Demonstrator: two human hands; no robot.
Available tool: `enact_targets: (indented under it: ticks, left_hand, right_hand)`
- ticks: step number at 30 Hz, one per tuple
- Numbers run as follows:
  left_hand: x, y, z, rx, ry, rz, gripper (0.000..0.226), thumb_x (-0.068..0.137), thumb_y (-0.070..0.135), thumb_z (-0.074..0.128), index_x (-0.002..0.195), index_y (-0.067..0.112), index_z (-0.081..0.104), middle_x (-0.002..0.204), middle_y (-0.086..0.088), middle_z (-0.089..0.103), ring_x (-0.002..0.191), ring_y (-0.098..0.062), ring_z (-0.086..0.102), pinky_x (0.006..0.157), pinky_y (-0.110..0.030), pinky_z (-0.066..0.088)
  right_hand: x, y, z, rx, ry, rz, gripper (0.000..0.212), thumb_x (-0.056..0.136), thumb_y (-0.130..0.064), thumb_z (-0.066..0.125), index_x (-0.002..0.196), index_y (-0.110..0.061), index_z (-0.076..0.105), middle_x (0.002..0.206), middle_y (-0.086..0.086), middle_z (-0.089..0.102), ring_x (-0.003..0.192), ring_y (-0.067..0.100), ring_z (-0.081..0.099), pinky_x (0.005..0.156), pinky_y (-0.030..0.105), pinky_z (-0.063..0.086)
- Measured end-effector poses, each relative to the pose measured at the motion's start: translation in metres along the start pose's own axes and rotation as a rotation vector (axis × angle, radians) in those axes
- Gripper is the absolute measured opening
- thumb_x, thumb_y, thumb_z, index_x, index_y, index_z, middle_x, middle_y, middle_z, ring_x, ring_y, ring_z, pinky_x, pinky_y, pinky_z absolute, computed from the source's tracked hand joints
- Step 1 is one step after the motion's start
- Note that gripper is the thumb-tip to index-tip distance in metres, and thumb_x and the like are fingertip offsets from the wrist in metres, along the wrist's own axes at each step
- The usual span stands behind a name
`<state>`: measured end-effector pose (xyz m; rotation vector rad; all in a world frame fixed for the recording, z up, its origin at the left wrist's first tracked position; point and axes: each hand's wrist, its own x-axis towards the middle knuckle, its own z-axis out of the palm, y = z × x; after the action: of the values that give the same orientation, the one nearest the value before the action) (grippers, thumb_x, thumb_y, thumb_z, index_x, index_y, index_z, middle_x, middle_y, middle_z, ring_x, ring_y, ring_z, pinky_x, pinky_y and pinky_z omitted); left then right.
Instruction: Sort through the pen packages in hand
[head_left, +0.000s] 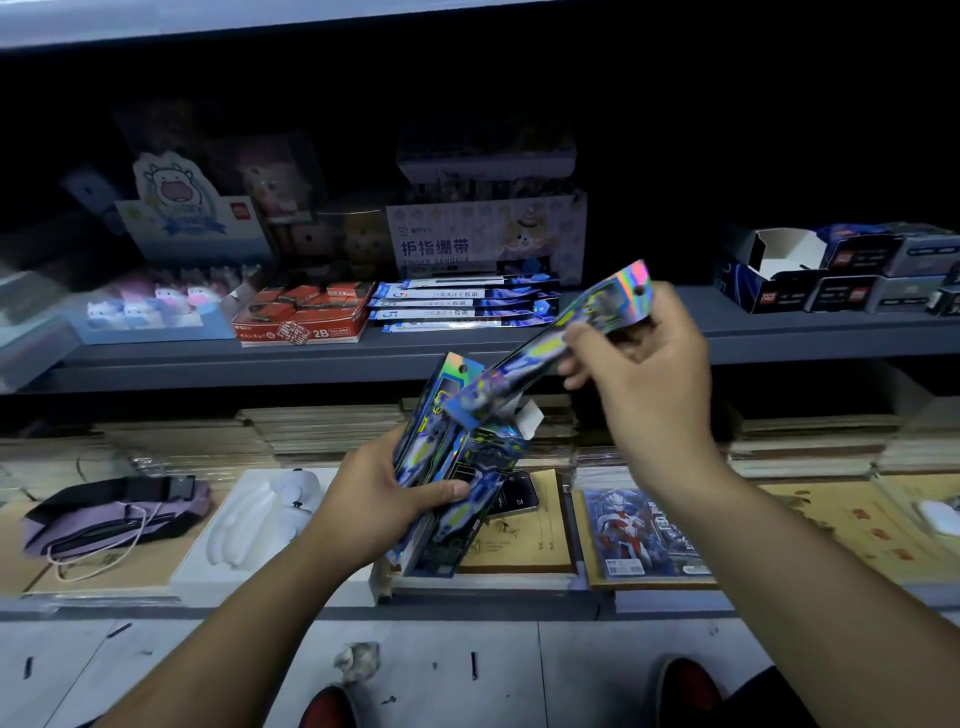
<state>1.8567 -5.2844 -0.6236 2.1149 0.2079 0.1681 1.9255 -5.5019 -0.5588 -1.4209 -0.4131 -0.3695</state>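
Left hand (382, 496): a bundle of holographic packs (441, 462) is gripped low down, the fingers curled round its front and the thumb behind; the bundle is held upright, tilted slightly, above the lower shelf.
Right hand (644, 358): a single holographic pack (550, 345) is pinched near its upper end between thumb and curled fingers; it is slanted, and its lower end is laid against the top of the bundle.
Upper shelf (467, 353): a red box of 2B erasers (301, 314) is seen beside a row of blue pen packs (462, 306), just behind the raised pack.
Lower shelf: a purple pouch (114, 514), a white tray (260, 519) and a hero-printed notebook (639, 535) are laid out.
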Motion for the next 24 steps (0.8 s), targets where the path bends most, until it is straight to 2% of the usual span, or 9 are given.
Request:
enact_targets:
  ticks: [3, 6, 8, 11, 13, 17, 20, 21, 24]
  left_hand:
    - [0.000, 0.000, 0.000, 0.005, 0.016, -0.004, 0.030, 0.074, 0.029, 0.089, 0.094, 0.029, 0.067, 0.077, 0.019, 0.075, 0.062, 0.005, 0.067, 0.057, -0.013, 0.046]
    - [0.000, 0.002, 0.002, 0.003, 0.028, -0.016, 0.028, 0.075, 0.029, 0.088, 0.094, 0.028, 0.068, 0.071, 0.017, 0.074, 0.054, 0.004, 0.064, 0.049, -0.015, 0.045]
    - [-0.001, 0.003, 0.002, -0.002, 0.027, -0.022, 0.030, 0.075, 0.030, 0.088, 0.098, 0.029, 0.069, 0.080, 0.015, 0.077, 0.062, 0.002, 0.069, 0.053, -0.018, 0.049]
    - [-0.001, 0.003, 0.001, -0.016, 0.026, -0.029, 0.031, 0.076, 0.030, 0.088, 0.101, 0.028, 0.070, 0.088, 0.014, 0.078, 0.076, -0.003, 0.074, 0.069, -0.028, 0.056]
    - [-0.001, 0.004, 0.001, -0.015, 0.028, -0.025, 0.029, 0.076, 0.030, 0.087, 0.099, 0.027, 0.071, 0.089, 0.014, 0.079, 0.079, -0.004, 0.074, 0.075, -0.032, 0.057]
    - [-0.003, 0.004, 0.001, -0.012, 0.012, -0.015, 0.029, 0.077, 0.028, 0.087, 0.101, 0.029, 0.071, 0.090, 0.014, 0.079, 0.080, -0.004, 0.075, 0.079, -0.036, 0.060]
    - [-0.002, 0.005, 0.002, -0.020, -0.008, -0.011, 0.032, 0.076, 0.030, 0.087, 0.103, 0.030, 0.069, 0.091, 0.014, 0.079, 0.081, -0.006, 0.075, 0.076, -0.037, 0.061]
    - [-0.002, 0.006, 0.003, -0.025, -0.018, -0.008, 0.032, 0.076, 0.029, 0.087, 0.103, 0.030, 0.069, 0.092, 0.014, 0.079, 0.082, -0.005, 0.075, 0.075, -0.036, 0.061]
    - [-0.003, 0.006, 0.004, -0.028, -0.024, 0.020, 0.033, 0.074, 0.030, 0.088, 0.102, 0.029, 0.070, 0.092, 0.016, 0.078, 0.083, -0.003, 0.075, 0.073, -0.028, 0.059]
  right_hand:
    - [0.005, 0.001, -0.007, -0.025, 0.140, -0.037, 0.024, 0.094, 0.000, 0.064, 0.091, -0.021, 0.052, 0.075, -0.001, 0.066, 0.060, 0.021, 0.066, 0.052, 0.030, 0.051]
    - [0.006, 0.006, -0.010, -0.168, 0.198, -0.090, 0.025, 0.090, -0.014, 0.064, 0.088, -0.034, 0.049, 0.079, 0.000, 0.067, 0.067, 0.030, 0.068, 0.057, 0.046, 0.054]
    - [0.004, 0.007, -0.009, -0.220, 0.202, -0.120, 0.020, 0.089, -0.020, 0.064, 0.091, -0.034, 0.050, 0.080, 0.003, 0.067, 0.070, 0.033, 0.068, 0.060, 0.054, 0.054]
    - [0.003, 0.002, -0.010, -0.236, 0.247, -0.183, 0.017, 0.091, -0.014, 0.064, 0.100, -0.019, 0.051, 0.077, 0.005, 0.064, 0.068, 0.033, 0.064, 0.060, 0.049, 0.052]
    - [0.005, -0.001, -0.013, -0.247, 0.255, -0.215, 0.017, 0.091, -0.012, 0.064, 0.099, -0.018, 0.050, 0.076, 0.004, 0.062, 0.067, 0.035, 0.062, 0.059, 0.048, 0.049]
    - [0.003, 0.006, -0.012, -0.287, 0.112, -0.156, 0.015, 0.089, -0.014, 0.064, 0.096, -0.015, 0.051, 0.076, 0.008, 0.062, 0.064, 0.037, 0.063, 0.056, 0.050, 0.051]
    - [-0.002, 0.014, -0.006, -0.372, -0.033, -0.086, 0.015, 0.093, -0.014, 0.066, 0.099, -0.017, 0.053, 0.069, 0.015, 0.061, 0.057, 0.030, 0.058, 0.052, 0.037, 0.044]
    - [-0.004, 0.017, -0.004, -0.395, -0.092, -0.055, 0.015, 0.095, -0.015, 0.066, 0.101, -0.019, 0.052, 0.066, 0.016, 0.061, 0.055, 0.028, 0.057, 0.051, 0.035, 0.041]
    - [-0.009, 0.020, 0.001, -0.473, -0.240, -0.006, 0.016, 0.097, -0.021, 0.067, 0.105, -0.020, 0.053, 0.062, 0.011, 0.067, 0.059, 0.029, 0.064, 0.054, 0.037, 0.049]
